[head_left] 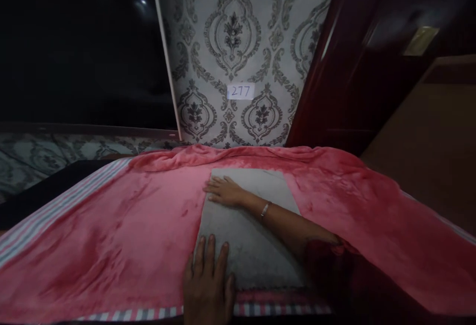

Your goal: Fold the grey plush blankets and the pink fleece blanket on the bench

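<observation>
A grey, roughly rectangular piece of cloth point(256, 245) lies flat on a pink plush blanket point(148, 216). My right hand point(225, 191) rests on the cloth's far left corner, palm down with fingers stretched toward the left, their tips at its edge. Closer to me, my left hand point(208, 280) lies flat over the near left edge of the cloth, fingers spread and pointing away. Neither hand holds anything. My right forearm crosses the cloth and covers part of its right side.
The blanket is bunched into folds along its far edge. Striped fabric point(67, 201) shows at the left and near edges. Behind stand a patterned wall point(230, 27) with a paper label point(240, 91) reading 277, a dark screen point(82, 52), and a dark red door point(357, 57).
</observation>
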Tool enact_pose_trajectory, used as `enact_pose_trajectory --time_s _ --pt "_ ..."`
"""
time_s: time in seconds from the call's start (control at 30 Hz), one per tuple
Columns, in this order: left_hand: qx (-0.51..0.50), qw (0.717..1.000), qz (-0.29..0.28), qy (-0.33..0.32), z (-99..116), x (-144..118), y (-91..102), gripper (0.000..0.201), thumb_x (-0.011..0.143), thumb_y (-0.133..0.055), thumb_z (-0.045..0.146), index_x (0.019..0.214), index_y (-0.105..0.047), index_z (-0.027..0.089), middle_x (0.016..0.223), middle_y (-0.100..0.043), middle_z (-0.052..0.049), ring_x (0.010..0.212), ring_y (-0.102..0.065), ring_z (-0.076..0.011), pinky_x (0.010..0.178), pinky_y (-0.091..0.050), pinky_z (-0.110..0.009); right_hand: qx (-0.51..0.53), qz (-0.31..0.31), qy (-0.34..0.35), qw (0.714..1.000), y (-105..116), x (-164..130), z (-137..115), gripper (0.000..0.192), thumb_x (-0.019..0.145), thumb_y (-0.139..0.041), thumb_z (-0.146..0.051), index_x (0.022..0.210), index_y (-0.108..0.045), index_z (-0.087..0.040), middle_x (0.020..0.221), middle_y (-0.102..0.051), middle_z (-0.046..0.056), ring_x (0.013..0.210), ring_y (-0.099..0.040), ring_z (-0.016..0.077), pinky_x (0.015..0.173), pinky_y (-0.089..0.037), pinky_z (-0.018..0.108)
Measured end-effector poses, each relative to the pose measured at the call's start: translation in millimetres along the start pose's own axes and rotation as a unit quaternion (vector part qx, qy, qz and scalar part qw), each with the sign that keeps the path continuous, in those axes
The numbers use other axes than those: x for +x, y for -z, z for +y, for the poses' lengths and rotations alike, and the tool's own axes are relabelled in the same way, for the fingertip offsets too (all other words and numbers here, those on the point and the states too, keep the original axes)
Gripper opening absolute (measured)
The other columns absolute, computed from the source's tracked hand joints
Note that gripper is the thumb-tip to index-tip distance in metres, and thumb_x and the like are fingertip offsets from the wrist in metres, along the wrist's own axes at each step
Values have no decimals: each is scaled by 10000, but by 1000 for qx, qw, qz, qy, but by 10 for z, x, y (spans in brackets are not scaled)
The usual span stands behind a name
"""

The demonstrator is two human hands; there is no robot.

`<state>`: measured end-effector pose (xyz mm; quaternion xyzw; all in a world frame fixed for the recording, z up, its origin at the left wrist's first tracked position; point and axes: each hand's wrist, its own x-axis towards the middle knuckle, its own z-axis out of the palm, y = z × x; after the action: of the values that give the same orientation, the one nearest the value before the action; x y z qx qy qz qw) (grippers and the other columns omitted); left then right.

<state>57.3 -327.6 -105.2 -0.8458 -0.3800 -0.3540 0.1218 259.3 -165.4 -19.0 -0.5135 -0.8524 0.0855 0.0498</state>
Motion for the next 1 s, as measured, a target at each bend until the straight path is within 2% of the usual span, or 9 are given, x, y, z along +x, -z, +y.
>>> enact_pose_trajectory --time_s 0.1,0.2,0.37,0.5,0.63,0.73,0.8,0.87,1.0 --pt "-1 1000 -2 -1 -15 4 -24 737 881 -544 183 1573 -313 283 1549 -454 -137 1428 -405 -354 1043 -395 -515 1 17 -79 997 74 183 229 561 1049 -322 -510 1552 -374 -267 1655 -224 31 1524 -148 253 1218 -130 520" --pt "10 1000 4 -3 -29 3 -49 736 884 -547 188 1573 -308 284 1529 -477 -146 1423 -410 -358 1018 -408 -519 3 42 -127 991 138 325 389 571 1050 -310 -495 1562 -351 -245 1645 -253 62 1506 -212 261 1204 -175 525" --pt "11 1000 6 -15 -58 3 -65 704 884 -554 190 1554 -358 275 1523 -483 -151 1421 -413 -368 1024 -405 -519 0 67 -165 984 206 334 385 575 1052 -301 -454 1568 -333 -201 1625 -291 118 1491 -253 274 1188 -216 527" --pt "-1 1000 7 -15 -65 11 -45 685 883 -557 196 1541 -385 281 1539 -466 -140 1423 -410 -371 1047 -397 -523 -6 78 -140 987 215 26 288 599 1044 -341 -484 1593 -269 -257 1665 -176 86 1525 -148 256 1213 -141 525" --pt "-7 1000 -8 -8 -13 36 17 593 894 -558 216 1480 -480 263 1537 -468 -143 1434 -395 -361 1060 -388 -521 -34 92 -115 988 143 -566 421 610 1030 -356 -529 1592 -269 -309 1669 -155 66 1529 -122 287 1203 -100 582" --pt "-3 1000 -27 10 40 64 64 507 906 -539 221 1413 -557 228 1516 -489 -163 1435 -386 -372 1055 -377 -539 -4 84 -200 976 81 -963 729 574 1032 -336 -525 1568 -337 -320 1656 -211 54 1524 -144 296 1198 -100 591" --pt "4 999 -37 11 64 82 88 482 913 -529 231 1393 -578 221 1511 -495 -164 1433 -389 -369 1059 -371 -540 41 117 -275 954 46 -1114 945 562 1032 -343 -502 1556 -369 -302 1645 -251 62 1520 -168 293 1205 -100 572" --pt "13 999 -40 8 80 98 111 469 915 -528 236 1379 -591 214 1503 -504 -164 1420 -408 -368 1049 -380 -529 72 152 -323 931 22 -1176 1097 567 1028 -348 -478 1547 -394 -256 1627 -294 96 1510 -193 312 1200 -94 594" --pt "21 999 -43 6 99 127 167 457 925 -514 239 1369 -606 186 1485 -520 -180 1395 -435 -386 1020 -400 -525 120 220 -353 901 -2 -1226 1189 584 972 -446 -432 1506 -457 -196 1612 -318 125 1507 -180 345 1196 -98 622"
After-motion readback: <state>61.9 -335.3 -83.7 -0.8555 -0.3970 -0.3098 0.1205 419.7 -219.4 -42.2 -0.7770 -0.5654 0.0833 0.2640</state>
